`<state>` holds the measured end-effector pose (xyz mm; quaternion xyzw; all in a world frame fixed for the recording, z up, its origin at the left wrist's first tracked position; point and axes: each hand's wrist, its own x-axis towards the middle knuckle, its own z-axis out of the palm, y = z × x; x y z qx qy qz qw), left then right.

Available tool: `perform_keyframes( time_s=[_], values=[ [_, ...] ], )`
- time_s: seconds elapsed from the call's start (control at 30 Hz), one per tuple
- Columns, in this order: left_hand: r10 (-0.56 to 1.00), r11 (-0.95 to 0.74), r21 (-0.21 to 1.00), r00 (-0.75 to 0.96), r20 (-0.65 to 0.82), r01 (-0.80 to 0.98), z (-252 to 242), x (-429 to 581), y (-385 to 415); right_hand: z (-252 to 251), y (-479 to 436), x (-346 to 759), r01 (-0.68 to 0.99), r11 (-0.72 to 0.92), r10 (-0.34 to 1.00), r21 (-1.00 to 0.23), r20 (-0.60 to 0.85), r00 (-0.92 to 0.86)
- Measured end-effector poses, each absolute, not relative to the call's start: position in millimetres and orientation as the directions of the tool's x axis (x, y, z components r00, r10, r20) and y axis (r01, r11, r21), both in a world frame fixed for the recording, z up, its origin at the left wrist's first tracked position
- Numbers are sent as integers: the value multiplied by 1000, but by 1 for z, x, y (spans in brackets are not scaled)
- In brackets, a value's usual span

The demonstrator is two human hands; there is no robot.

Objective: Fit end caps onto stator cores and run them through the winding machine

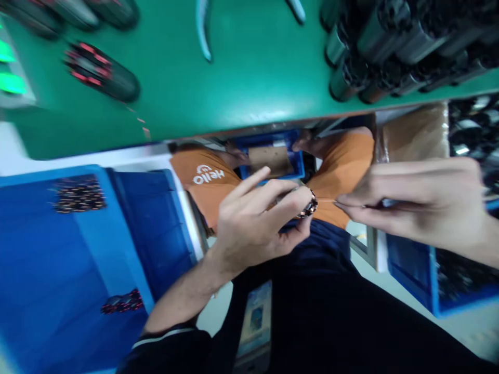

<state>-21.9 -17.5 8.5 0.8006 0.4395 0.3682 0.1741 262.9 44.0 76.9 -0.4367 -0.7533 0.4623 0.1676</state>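
My left hand is closed around a small round part with a dark ring-shaped end and copper-coloured windings, which looks like a motor stator. Most of its body is hidden by my fingers. From that end a thin copper wire runs straight across to my right hand. Thumb and fingertips of the right hand are pinched at the wire's far end. A dark sliver shows within the right hand, too blurred to name. Both hands are above my lap, just below the bench edge.
On the green bench lie a dark cylinder with red-marked end, more cylinders at top left, and light blue tool handles. Black-and-silver cylinders are stacked at right. Blue bins with wound parts flank my left; a dark-filled bin stands right.
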Motion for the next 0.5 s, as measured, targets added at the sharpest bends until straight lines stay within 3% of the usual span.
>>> perform_keyframes(
  time_s=[0.07,0.17,0.23,0.33,0.5],
  values=[
    [876,-472,617,256,409,629,17,-32,-9,79,43,278,577,213,863,-788,-125,-489],
    [887,-362,537,105,449,762,23,-55,17,59,37,295,626,-27,875,-779,-321,-362],
    [861,-306,442,47,507,843,21,-70,40,43,32,291,594,-118,835,-796,-403,-374],
    [840,-258,351,30,541,900,12,-87,71,38,31,260,512,-119,813,-850,-380,-442],
    [836,-235,407,-30,548,883,19,-119,100,65,49,195,497,-90,855,-863,-323,-406]
  ],
)
